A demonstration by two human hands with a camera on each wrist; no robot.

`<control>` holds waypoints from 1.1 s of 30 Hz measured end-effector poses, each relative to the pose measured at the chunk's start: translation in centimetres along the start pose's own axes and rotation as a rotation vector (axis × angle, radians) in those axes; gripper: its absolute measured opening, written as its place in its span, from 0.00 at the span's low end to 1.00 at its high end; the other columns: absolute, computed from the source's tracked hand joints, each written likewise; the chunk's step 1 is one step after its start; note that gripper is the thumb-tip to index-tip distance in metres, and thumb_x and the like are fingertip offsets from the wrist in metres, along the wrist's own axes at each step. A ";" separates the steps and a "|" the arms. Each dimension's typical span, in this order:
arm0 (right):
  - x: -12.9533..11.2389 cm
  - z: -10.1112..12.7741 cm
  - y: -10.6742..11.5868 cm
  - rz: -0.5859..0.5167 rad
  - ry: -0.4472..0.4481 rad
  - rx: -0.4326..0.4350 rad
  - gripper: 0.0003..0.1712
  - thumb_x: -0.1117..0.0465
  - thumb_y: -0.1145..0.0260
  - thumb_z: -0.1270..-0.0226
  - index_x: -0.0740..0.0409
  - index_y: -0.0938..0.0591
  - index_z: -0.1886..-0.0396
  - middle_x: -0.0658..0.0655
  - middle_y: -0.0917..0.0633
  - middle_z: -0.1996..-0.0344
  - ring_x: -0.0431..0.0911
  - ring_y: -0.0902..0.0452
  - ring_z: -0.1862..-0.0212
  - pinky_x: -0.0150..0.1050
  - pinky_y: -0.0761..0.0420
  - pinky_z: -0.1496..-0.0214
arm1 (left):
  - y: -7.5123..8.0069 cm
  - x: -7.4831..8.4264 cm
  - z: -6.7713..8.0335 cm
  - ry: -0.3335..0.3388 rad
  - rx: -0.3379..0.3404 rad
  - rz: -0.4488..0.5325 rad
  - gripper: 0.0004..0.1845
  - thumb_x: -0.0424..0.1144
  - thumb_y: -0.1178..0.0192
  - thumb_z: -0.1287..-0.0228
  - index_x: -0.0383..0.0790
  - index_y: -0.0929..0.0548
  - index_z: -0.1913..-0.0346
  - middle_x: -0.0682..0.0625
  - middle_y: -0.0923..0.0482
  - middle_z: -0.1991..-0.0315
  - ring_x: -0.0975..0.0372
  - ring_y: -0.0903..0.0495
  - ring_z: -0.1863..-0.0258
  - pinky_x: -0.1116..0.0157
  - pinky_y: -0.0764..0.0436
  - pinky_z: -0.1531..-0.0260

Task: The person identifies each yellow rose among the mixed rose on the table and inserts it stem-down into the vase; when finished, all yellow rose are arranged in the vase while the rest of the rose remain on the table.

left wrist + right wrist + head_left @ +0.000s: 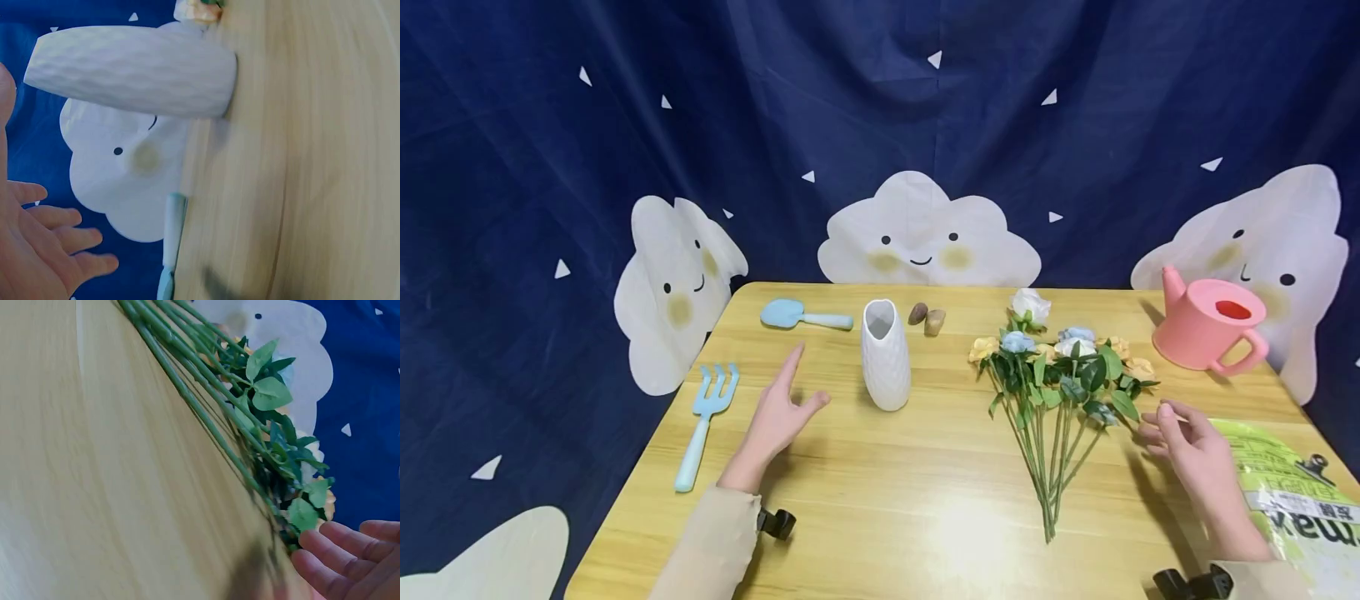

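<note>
A white textured vase [886, 358] stands upright near the middle of the table. To its left my left hand [778, 415] hovers with fingers extended and thumb spread toward the vase, holding nothing. In the left wrist view the vase [134, 72] appears sideways beyond the fingers. A bunch of artificial flowers [1060, 358], white, blue and yellow-orange, lies right of the vase, stems toward the near edge. My right hand [1195, 454] is beside the flower heads, fingers loosely bent and holding nothing. In the right wrist view its fingertips [309, 540] overlap the lower leaves [303, 512].
A blue hand fork [703, 425] lies at the left, and a blue trowel [805, 315] behind my left hand. Two stones [934, 322] sit behind the vase. At the right are a pink watering can [1206, 325] and a green-and-white bag [1292, 508] with a black clip [1315, 468].
</note>
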State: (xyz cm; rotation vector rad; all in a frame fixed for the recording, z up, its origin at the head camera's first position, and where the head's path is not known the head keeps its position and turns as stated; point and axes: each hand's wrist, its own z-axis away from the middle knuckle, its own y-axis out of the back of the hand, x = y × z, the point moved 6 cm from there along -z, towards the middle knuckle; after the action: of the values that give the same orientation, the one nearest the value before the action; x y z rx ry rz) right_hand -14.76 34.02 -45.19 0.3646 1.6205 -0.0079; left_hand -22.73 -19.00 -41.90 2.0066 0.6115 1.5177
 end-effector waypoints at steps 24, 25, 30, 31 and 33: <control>3.7 -0.6 -3.7 -0.402 -0.505 -0.138 0.02 0.67 0.39 0.35 0.57 0.21 0.66 0.53 0.15 0.72 0.47 0.16 0.68 0.41 0.18 0.61 | -6.2 3.5 -4.8 -0.003 -0.008 0.687 0.40 0.33 0.30 0.49 0.41 0.37 0.33 0.44 0.33 0.37 0.56 0.33 0.39 0.59 0.35 0.39; 3.8 -0.6 -3.9 -0.391 -0.510 -0.136 0.02 0.67 0.39 0.35 0.58 0.20 0.65 0.53 0.15 0.73 0.47 0.16 0.69 0.41 0.18 0.62 | -6.3 3.4 -4.9 0.000 0.005 0.686 0.39 0.34 0.30 0.49 0.42 0.36 0.33 0.45 0.32 0.38 0.56 0.32 0.40 0.59 0.35 0.40; 3.9 -0.7 -4.1 -0.342 -0.537 -0.121 0.03 0.68 0.40 0.35 0.62 0.21 0.64 0.54 0.16 0.75 0.47 0.16 0.71 0.39 0.18 0.64 | -6.7 3.3 -5.3 -0.005 0.044 0.707 0.38 0.38 0.29 0.50 0.43 0.34 0.35 0.46 0.31 0.39 0.56 0.32 0.40 0.58 0.36 0.39; 3.9 -0.7 -4.2 -0.338 -0.547 -0.118 0.03 0.68 0.40 0.35 0.62 0.21 0.64 0.54 0.16 0.75 0.47 0.16 0.71 0.39 0.18 0.64 | -6.7 3.2 -5.4 -0.007 0.049 0.714 0.38 0.38 0.29 0.50 0.42 0.34 0.35 0.45 0.31 0.39 0.55 0.32 0.40 0.58 0.36 0.39; 4.1 -0.8 -4.2 -0.320 -0.572 -0.113 0.03 0.68 0.41 0.35 0.64 0.22 0.64 0.54 0.16 0.76 0.47 0.16 0.72 0.39 0.18 0.65 | -6.9 3.2 -5.4 -0.007 0.059 0.714 0.37 0.37 0.29 0.50 0.41 0.33 0.36 0.44 0.31 0.40 0.55 0.32 0.41 0.57 0.36 0.39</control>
State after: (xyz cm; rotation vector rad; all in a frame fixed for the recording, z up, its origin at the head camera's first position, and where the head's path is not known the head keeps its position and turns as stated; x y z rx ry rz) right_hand -16.66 31.14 -50.00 0.0034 1.0898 -0.2420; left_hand -27.32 -11.02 -43.02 2.4165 -0.1003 1.8849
